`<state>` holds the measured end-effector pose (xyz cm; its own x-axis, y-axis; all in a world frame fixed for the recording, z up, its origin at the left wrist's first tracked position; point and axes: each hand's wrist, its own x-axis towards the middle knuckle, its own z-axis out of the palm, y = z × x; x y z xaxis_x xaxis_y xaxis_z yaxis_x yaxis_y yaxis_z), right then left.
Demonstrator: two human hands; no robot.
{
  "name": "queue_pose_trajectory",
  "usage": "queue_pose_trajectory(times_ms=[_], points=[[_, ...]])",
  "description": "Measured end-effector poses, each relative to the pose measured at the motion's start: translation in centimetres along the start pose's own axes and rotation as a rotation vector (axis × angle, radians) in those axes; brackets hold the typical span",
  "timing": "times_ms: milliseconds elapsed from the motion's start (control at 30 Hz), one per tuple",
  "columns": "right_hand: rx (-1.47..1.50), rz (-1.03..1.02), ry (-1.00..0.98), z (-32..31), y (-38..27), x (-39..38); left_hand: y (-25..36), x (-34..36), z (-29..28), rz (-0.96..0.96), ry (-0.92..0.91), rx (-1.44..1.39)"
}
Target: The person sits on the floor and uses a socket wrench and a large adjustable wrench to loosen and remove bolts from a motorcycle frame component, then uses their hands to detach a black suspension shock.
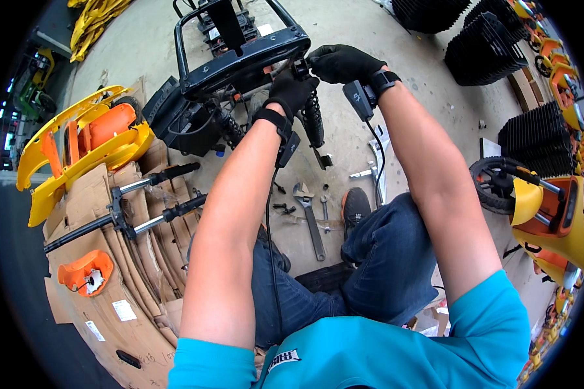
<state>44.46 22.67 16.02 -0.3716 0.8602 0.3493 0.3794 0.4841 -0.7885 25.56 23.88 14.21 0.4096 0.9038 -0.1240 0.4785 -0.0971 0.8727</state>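
Note:
Both my hands wear black gloves and meet at the right rear side of a black scooter frame (246, 58). My left hand (292, 92) is closed round the upper end of a black shock absorber (312, 120), whose coil spring hangs below it, slightly tilted. My right hand (346, 63) reaches in from the right, its fingertips pinched at the shock's top mount beside the frame tube. What sits between those fingertips is too small to tell. Another coil-spring shock absorber (231, 128) is on the frame's left side.
On the floor between my feet lie an adjustable wrench (310, 220), a small spanner (325, 207) and several bolts (283, 209). Flattened cardboard (104, 318) at left carries a front fork (126, 211), an orange shell (86, 272) and yellow body panels (84, 146). Black stacked crates (483, 48) stand at right.

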Motion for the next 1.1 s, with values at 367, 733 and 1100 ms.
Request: queue_pose_trajectory(times_ms=[367, 733, 1100], points=[[0.220, 0.836, -0.007, 0.2, -4.1, 0.9, 0.0, -0.3, -0.4, -0.007, 0.009, 0.023], [0.199, 0.876, 0.012, 0.7, -4.2, 0.7, -1.6, 0.5, -0.1, -0.021, 0.015, -0.060], [0.735, 0.684, 0.054, 0.0, -1.2, -0.1, -0.6, 0.3, 0.0, 0.018, -0.018, -0.046]])
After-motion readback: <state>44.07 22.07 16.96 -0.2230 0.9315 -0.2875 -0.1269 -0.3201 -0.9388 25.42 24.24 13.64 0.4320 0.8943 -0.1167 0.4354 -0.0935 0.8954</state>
